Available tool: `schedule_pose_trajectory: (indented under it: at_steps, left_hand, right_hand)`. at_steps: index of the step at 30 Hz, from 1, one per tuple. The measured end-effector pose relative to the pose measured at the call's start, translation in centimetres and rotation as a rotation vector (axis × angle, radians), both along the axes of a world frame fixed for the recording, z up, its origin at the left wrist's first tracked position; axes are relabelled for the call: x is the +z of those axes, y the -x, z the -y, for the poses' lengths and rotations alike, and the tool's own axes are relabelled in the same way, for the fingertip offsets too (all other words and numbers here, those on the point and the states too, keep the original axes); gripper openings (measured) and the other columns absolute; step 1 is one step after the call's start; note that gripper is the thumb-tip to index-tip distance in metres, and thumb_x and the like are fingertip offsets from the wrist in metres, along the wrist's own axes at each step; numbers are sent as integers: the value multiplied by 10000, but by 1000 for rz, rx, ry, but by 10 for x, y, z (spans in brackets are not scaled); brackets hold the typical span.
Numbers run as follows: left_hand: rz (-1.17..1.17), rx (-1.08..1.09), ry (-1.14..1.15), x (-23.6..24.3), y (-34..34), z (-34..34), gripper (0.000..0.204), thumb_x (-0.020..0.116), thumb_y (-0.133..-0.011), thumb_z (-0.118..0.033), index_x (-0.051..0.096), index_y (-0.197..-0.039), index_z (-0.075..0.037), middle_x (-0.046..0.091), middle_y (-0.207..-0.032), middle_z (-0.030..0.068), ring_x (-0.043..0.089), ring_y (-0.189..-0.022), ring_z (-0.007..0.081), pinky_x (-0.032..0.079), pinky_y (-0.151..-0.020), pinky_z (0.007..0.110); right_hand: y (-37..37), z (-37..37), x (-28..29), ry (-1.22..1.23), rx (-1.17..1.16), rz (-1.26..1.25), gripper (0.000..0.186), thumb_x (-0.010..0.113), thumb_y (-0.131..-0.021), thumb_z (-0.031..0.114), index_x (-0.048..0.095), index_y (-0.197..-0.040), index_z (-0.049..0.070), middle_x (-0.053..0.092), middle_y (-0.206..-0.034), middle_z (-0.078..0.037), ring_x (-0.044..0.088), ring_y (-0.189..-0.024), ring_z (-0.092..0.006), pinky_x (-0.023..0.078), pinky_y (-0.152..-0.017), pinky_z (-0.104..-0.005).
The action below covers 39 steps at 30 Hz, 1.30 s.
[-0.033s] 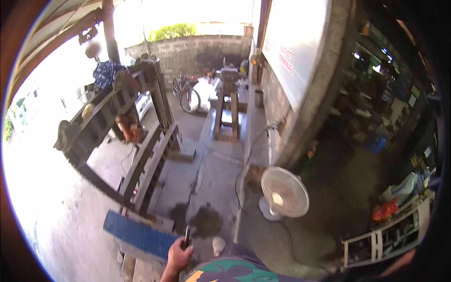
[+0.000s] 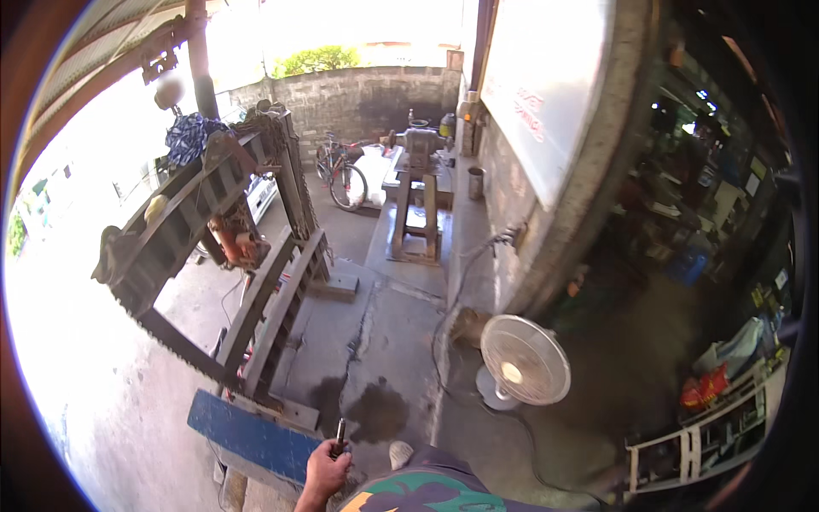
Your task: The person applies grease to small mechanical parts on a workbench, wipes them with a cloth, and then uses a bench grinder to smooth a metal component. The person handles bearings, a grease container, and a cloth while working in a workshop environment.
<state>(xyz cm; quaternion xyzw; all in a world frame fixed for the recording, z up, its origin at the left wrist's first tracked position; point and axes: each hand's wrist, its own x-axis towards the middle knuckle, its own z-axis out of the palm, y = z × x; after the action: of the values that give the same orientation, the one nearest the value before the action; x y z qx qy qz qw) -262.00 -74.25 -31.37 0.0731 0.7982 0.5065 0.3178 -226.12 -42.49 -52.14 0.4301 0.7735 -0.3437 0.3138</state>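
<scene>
My left hand (image 2: 328, 469) is at the bottom centre, closed around a short dark metal tool (image 2: 340, 433) with a paler tip, held upright. Just left of it lies a long blue board (image 2: 243, 431) with a worn surface. Beyond it stands a heavy steel frame press (image 2: 183, 243) with a rusty reddish cylinder (image 2: 237, 246) hanging in it. My shirt front and one foot show below. My right hand is not visible.
A white fan (image 2: 525, 358) stands at the right with a cable (image 2: 531, 435) on the concrete floor. A machine on a steel stand (image 2: 414, 213) and a bicycle (image 2: 345, 179) stand by the back wall. A metal rack (image 2: 691, 444) is at the lower right beside a dim, cluttered room.
The view has shifted slightly, so the fan, wall and my left hand sit a little lower and further right. My left hand still holds the tool.
</scene>
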Motion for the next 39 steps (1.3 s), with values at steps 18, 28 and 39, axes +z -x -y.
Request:
schedule_pose_trajectory:
  at_steps: [18, 28, 39]
  left_hand:
    - [-319, -445, 13, 46, 542, -433, 569, 761, -918, -201, 562, -1423, -32, 738, -1212, 253, 721, -1116, 420, 554, -1001, 466]
    - [-395, -391, -89, 80, 755, -640, 550, 886, -873, -145, 627, -1341, -17, 752, -1163, 148, 720, -1030, 238, 568, -930, 369]
    - [-81, -127, -379, 30, 901, -778, 499, 906, -877, -108, 709, -1323, -1, 722, -1184, 38, 666, -1070, 125, 537, -973, 279]
  right_hand:
    - [599, -351, 70, -38, -408, -556, 495, 731, -989, 267, 668, -1391, -15, 767, -1239, -220, 736, -1176, -315, 550, -1046, -400]
    - [864, -571, 82, 208, -548, -807, 339, 704, -1043, 180, 708, -1304, -37, 723, -918, -24, 618, -792, -105, 543, -756, -324]
    - [1193, -856, 80, 595, -1082, -735, 415, 559, -1112, 521, 633, -1219, 127, 718, -980, -41, 692, -780, -214, 567, -729, -419]
